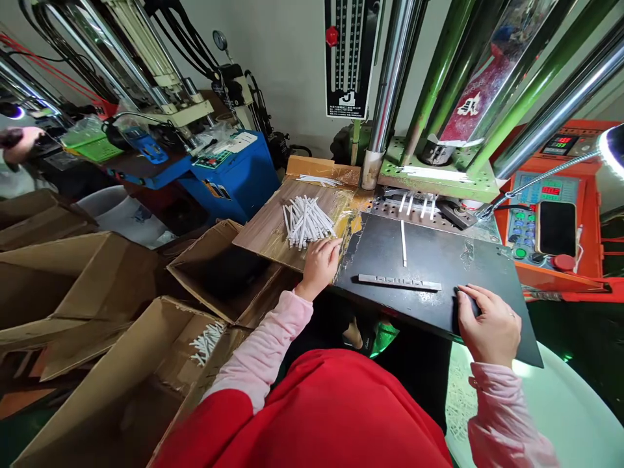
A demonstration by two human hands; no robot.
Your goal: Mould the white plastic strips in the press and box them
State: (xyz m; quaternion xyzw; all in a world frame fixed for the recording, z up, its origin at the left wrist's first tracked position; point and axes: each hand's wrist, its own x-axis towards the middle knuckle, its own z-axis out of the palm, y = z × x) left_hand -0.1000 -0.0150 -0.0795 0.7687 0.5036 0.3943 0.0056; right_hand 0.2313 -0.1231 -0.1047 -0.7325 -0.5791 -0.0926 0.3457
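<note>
My left hand (320,265) is at the front edge of a wood-grain board (263,224), its fingers curled together. Whatever they may hold is hidden. Just beyond it lies a heap of short white strips (306,222). My right hand (491,324) rests at the front of the black plate (439,250), closed around a small dark object (468,300) mostly covered by the fingers. Between the hands, a notched metal bar (400,283) lies on the plate. A single white strip (403,244) points from the press toward that bar.
Behind the plate stands a green-posted press (439,179), with several white strips on its bed. An orange control box (580,195) carrying a phone (557,227) is at right. Open cardboard boxes (92,279) fill the left. A round white tub (575,403) sits below right.
</note>
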